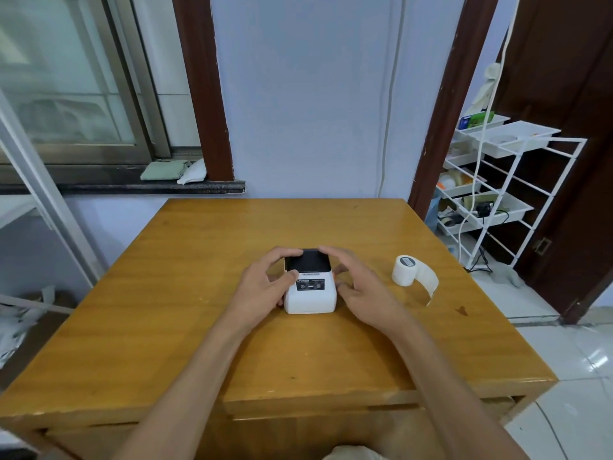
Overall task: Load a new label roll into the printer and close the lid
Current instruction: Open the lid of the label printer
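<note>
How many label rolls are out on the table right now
1. The label roll stands on the table to the right of the printer, its loose end curling toward the table's right edge. The printer's lid is shut, so another could be hidden inside.

One label printer (pixel 310 287) and one label roll (pixel 405 270) sit on a single wooden worktop (pixel 199 293). Two hands are in view, the left hand (pixel 265 283) and the right hand (pixel 361 283). One white wire rack (pixel 517 180) holds several trays.
</note>
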Demonstrator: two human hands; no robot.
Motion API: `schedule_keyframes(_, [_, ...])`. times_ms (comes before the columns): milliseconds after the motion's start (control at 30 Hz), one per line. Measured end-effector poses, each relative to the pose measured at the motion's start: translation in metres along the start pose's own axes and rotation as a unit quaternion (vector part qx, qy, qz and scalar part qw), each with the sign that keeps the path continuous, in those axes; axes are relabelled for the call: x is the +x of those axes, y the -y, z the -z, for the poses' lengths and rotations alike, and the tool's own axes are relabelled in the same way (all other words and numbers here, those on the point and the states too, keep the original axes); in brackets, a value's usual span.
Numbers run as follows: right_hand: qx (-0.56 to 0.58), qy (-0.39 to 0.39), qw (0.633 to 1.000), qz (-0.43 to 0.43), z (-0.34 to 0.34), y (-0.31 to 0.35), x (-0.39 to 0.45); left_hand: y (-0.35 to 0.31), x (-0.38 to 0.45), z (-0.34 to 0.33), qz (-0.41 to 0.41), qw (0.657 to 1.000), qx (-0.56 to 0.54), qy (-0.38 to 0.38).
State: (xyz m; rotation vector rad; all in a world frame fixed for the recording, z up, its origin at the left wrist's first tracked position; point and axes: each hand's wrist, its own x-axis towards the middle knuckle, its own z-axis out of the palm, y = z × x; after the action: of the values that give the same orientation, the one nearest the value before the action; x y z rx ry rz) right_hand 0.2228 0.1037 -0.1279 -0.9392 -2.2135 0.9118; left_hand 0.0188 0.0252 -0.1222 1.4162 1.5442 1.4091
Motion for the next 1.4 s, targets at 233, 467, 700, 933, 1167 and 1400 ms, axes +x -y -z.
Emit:
schedule_keyframes(233, [-0.063,0.008,0.998,0.014,0.001,0.003,0.002,-0.002,-0.001,0.000,-0.006,1.000,-0.007,0.002])
schedule_keyframes(467, [0.112,-0.026,0.991,-0.068,0.007,0.008,-0.002,-0.006,-0.002,-0.002,0.013,1.000,-0.026,-0.009])
schedule_keyframes(700, [0.041,-0.054,0.996,-0.055,0.004,0.015,-0.001,0.002,0.002,0.000,0.015,0.999,-0.024,-0.023])
schedule_keyframes(933, [-0.045,-0.082,0.995,-0.032,0.004,0.014,0.006,0.007,0.006,0.004,0.045,0.998,-0.047,-0.012])
schedule_keyframes(1167, [-0.106,-0.084,0.991,-0.012,0.000,0.011,0.008,0.001,0.002,0.005,0.036,0.998,-0.050,-0.013])
schedule_keyframes(1400, [-0.162,-0.122,0.979,0.000,-0.003,0.014,0.019,-0.001,0.001,0.005,0.045,0.996,-0.079,-0.014])
